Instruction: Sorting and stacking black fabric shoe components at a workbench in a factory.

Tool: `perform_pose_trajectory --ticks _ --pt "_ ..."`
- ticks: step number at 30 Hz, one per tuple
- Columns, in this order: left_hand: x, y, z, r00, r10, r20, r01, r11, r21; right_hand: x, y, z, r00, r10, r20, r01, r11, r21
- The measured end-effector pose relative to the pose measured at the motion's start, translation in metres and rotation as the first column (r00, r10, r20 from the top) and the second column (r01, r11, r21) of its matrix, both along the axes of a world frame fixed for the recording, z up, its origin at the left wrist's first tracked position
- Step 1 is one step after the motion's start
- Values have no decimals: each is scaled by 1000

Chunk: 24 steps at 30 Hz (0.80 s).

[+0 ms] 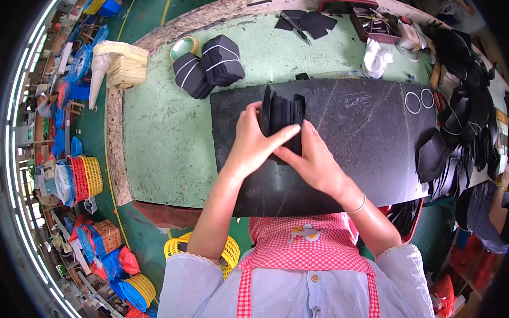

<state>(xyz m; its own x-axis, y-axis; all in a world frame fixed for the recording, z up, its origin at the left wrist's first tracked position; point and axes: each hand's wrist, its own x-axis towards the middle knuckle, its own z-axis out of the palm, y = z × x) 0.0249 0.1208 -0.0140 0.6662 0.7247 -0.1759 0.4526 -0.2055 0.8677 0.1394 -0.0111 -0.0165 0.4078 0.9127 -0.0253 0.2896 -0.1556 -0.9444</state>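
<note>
Between my two hands, a stack of black cut pieces (281, 112) stands on edge on the dark work mat (355, 150). My left hand (251, 141) is wrapped round its left side, the thumb reaching across the near face. From the right, my right hand (315, 159) presses against the stack, fingers along its right side and thumb near the bottom. The pieces look thin and flat; their material cannot be told. Beyond my left hand lie two black bundles (222, 59), each bound with a pale band. Two white rings (413, 102) lie on the mat's right part.
A tape roll (183, 48) lies behind the bundles. At the table's far left stands a wooden block (127, 65) with a pale horn-shaped piece. Scissors (296, 27) rest on black scraps at the back, near a tool tray (376, 23). Black pieces (457, 112) pile up along the right edge.
</note>
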Motion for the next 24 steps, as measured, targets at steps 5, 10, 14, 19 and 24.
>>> perform_pose_trajectory --ticks 5,10,14,19,24 --pt "-14 -26 20 917 261 301 -27 795 -605 -6 -12 16 961 23 -277 -9 999 52" --pt "-24 -42 16 846 389 364 141 495 -857 13 -28 31 811 7 -585 -22 1000 -17" --pt "-19 -55 13 909 242 340 117 634 -764 7 -36 35 873 50 -485 -35 999 39" --pt "-20 -57 24 917 260 303 117 551 -826 22 -50 38 630 90 -771 -74 996 55" --pt "-20 -68 25 909 257 328 133 566 -814 17 -52 35 693 45 -720 2 998 64"
